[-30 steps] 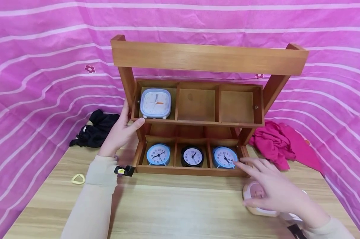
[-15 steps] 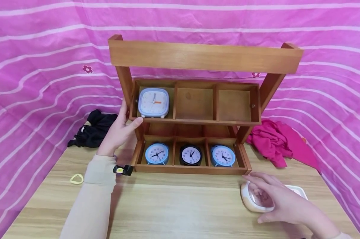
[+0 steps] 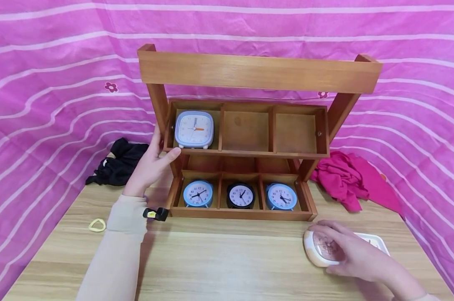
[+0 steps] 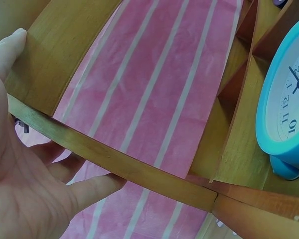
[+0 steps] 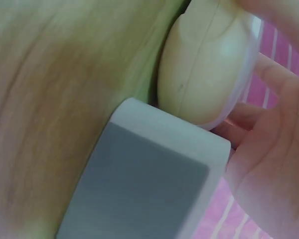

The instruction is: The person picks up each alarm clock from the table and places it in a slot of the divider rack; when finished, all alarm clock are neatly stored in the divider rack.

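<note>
My left hand (image 3: 149, 166) grips the left side of a two-tier wooden rack (image 3: 257, 71), thumb on the front of its upper tray. In the left wrist view the fingers (image 4: 97, 191) reach behind the side upright. The right hand (image 3: 358, 255) holds a rounded cream alarm clock (image 3: 326, 246) with a pinkish-brown face, fingers over its far side and thumb at the near side. The clock lies on the table, beside a white-rimmed rectangular object (image 5: 154, 169) with a grey panel, partly hidden under the hand.
A lilac square clock (image 3: 194, 129) sits in the upper left compartment. The lower tray holds two blue clocks (image 3: 198, 194) flanking a black clock (image 3: 241, 196). Black cloth (image 3: 118, 165) lies left, magenta cloth (image 3: 340, 179) right, a yellow ring (image 3: 97, 225) on the table.
My right hand has moved down from near the right blue clock and taken hold of the cream clock. The left hand stays on the rack.
</note>
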Demonstrator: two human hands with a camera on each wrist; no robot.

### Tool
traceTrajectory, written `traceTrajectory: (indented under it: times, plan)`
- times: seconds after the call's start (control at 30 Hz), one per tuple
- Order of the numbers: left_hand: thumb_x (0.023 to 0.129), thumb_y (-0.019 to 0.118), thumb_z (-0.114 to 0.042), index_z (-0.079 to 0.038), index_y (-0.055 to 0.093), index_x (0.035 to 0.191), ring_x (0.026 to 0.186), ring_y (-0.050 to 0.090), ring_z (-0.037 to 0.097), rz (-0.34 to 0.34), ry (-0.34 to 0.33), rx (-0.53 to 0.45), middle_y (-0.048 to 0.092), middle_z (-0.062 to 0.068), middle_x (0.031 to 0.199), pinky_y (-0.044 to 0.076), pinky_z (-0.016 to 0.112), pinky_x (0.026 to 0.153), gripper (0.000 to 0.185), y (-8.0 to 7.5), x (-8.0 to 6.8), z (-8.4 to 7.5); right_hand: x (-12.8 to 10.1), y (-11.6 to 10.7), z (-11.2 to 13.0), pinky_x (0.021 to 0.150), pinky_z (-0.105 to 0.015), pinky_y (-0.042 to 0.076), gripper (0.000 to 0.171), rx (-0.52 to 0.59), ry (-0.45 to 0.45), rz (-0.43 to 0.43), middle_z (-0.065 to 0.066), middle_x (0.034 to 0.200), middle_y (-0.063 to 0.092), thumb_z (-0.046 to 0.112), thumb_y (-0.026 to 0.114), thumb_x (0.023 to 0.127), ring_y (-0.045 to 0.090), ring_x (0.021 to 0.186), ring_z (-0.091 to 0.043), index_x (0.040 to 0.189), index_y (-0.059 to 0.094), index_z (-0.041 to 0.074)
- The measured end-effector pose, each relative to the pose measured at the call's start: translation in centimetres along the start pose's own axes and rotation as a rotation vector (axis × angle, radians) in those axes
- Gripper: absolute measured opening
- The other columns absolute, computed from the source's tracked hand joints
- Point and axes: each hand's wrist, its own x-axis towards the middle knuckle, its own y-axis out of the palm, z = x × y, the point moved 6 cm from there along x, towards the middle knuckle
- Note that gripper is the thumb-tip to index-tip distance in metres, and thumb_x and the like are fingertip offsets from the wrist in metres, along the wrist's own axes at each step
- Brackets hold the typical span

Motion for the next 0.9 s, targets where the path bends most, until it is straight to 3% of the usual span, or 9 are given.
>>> traceTrajectory:
  times: [0.2, 0.37, 0.47, 0.63, 0.77, 0.9]
  plan:
    - [0.101, 0.070, -0.033, -0.051, 0.000, 0.164, 0.158, 0.018, 0.033, 0.003, -0.006, 0.004, 0.010, -0.005, 0.175, 0.022, 0.069, 0.121, 0.096, 0.0, 0.0, 0.3, 0.2, 0.0, -0.1, 0.098, -0.023, 0.050, 0.098, 0.007, -0.018, -0.025, 0.010, 0.136, 0.059, 0.033, 0.103, 0.054, 0.057, 0.123, -0.017, 0.143, 0.061, 0.031]
    - [0.101, 0.069, -0.034, -0.051, 0.000, 0.164, 0.158, 0.019, 0.035, 0.012, -0.007, 0.006, 0.009, -0.004, 0.175, 0.029, 0.068, 0.118, 0.095, 0.0, -0.1, 0.3, 0.3, -0.1, -0.1, 0.100, -0.014, 0.043, 0.097, 0.008, -0.031, -0.048, 0.012, 0.133, 0.059, 0.034, 0.103, 0.052, 0.056, 0.121, -0.013, 0.140, 0.062, 0.032]
    - [0.102, 0.069, -0.034, -0.051, -0.001, 0.164, 0.158, 0.019, 0.036, 0.008, -0.007, 0.008, 0.009, -0.003, 0.175, 0.030, 0.069, 0.117, 0.095, 0.0, -0.1, 0.2, 0.4, -0.4, -0.1, 0.097, -0.017, 0.046, 0.099, 0.010, -0.027, -0.059, 0.010, 0.134, 0.058, 0.033, 0.104, 0.052, 0.055, 0.120, -0.012, 0.141, 0.062, 0.033]
    - [0.101, 0.070, -0.033, -0.051, 0.000, 0.164, 0.158, 0.019, 0.035, 0.002, 0.000, 0.006, 0.009, -0.005, 0.175, 0.027, 0.069, 0.118, 0.095, -0.1, -0.1, 0.0, 0.8, -1.5, 0.0, 0.090, -0.032, 0.057, 0.103, 0.025, -0.015, -0.077, 0.004, 0.139, 0.055, 0.033, 0.104, 0.051, 0.057, 0.119, -0.012, 0.144, 0.061, 0.034]
    - [0.101, 0.070, -0.032, -0.051, 0.001, 0.164, 0.158, 0.019, 0.034, 0.001, 0.012, -0.002, 0.010, -0.006, 0.175, 0.026, 0.069, 0.119, 0.095, -0.1, -0.1, -0.2, 1.2, -2.6, 0.2, 0.096, -0.020, 0.048, 0.105, 0.062, -0.013, -0.086, 0.007, 0.141, 0.052, 0.030, 0.106, 0.051, 0.054, 0.120, -0.008, 0.146, 0.061, 0.033]
    - [0.101, 0.070, -0.033, -0.051, 0.002, 0.164, 0.158, 0.019, 0.034, 0.004, 0.012, -0.011, 0.010, -0.007, 0.174, 0.024, 0.069, 0.120, 0.095, 0.0, -0.1, -0.1, 1.9, -3.8, 0.5, 0.097, -0.020, 0.044, 0.105, 0.086, -0.004, -0.103, 0.006, 0.142, 0.051, 0.029, 0.106, 0.050, 0.047, 0.124, -0.005, 0.145, 0.062, 0.031]
